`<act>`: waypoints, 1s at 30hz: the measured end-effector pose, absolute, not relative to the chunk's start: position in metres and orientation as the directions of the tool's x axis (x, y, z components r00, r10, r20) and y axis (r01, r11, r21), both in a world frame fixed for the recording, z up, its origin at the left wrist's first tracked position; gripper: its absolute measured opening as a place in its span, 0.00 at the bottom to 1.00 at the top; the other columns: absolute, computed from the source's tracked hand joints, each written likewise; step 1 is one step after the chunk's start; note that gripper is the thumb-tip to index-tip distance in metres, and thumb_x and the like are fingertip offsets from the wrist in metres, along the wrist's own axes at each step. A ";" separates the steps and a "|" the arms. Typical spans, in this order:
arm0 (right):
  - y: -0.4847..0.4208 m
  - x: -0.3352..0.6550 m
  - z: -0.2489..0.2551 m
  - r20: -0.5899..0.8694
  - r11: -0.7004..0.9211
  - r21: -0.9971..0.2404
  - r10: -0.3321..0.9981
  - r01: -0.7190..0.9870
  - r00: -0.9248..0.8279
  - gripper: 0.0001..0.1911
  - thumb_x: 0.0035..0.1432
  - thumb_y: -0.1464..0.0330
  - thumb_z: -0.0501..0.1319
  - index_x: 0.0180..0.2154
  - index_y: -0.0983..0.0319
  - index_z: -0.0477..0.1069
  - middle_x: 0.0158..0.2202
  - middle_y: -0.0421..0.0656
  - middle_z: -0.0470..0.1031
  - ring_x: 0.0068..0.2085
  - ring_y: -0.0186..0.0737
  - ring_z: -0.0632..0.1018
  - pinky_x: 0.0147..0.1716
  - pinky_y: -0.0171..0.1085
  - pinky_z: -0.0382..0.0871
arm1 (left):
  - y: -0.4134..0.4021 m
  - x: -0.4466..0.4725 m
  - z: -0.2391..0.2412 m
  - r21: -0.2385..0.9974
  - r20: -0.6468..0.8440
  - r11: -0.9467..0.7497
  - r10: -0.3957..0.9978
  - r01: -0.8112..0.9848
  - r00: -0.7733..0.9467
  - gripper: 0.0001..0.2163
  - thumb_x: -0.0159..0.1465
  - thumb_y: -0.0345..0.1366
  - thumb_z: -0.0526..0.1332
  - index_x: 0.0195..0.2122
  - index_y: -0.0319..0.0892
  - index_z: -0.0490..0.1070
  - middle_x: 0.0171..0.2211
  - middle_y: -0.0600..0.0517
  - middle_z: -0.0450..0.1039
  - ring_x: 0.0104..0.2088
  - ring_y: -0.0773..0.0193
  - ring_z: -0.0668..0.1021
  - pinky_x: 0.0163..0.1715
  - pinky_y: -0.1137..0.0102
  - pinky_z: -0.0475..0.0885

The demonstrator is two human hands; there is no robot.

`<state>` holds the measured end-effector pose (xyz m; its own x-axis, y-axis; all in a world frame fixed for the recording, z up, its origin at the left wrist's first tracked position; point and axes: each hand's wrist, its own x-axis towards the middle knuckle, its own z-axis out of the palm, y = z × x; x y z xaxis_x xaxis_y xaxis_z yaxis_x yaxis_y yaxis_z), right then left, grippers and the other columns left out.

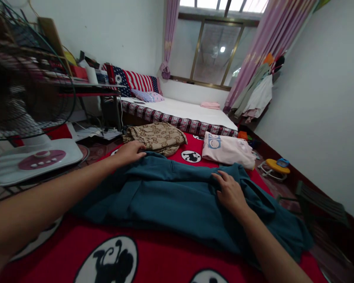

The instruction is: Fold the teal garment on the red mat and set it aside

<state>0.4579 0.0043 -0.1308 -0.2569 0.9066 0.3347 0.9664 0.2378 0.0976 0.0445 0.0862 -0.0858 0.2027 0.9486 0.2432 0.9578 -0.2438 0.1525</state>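
Head view: red cover [157, 251], cut off by the bottom edge, round patches [107, 261] cropped or half buried. Spread across it, a teal garment [174, 196], creased and bunched, partly lost behind the right forearm [271, 243], type hard to make out. At left, a fan [35, 131], sliced by the frame edge, blades only a dark blur. Just beyond the garment, a folded pink cloth [227, 151] at right and a folded brown cloth [159, 137] at left, near edge partly masked. Left hand [130, 151] on the garment's far edge, undersides of the fingers hidden; impossible to tell whether pinching. Right hand [230, 192] palm down on the garment's right part, fingers loosely spread.
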 end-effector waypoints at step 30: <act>0.001 0.472 -0.168 0.546 0.229 -0.239 0.835 0.944 -0.064 0.10 0.51 0.76 0.52 0.32 0.59 0.68 0.39 0.42 0.74 0.37 0.40 0.75 0.34 0.36 0.64 | 0.105 0.038 -0.065 0.545 -0.194 0.091 0.981 0.834 0.020 0.14 0.55 0.48 0.59 0.25 0.41 0.73 0.25 0.46 0.77 0.26 0.57 0.78 0.26 0.67 0.74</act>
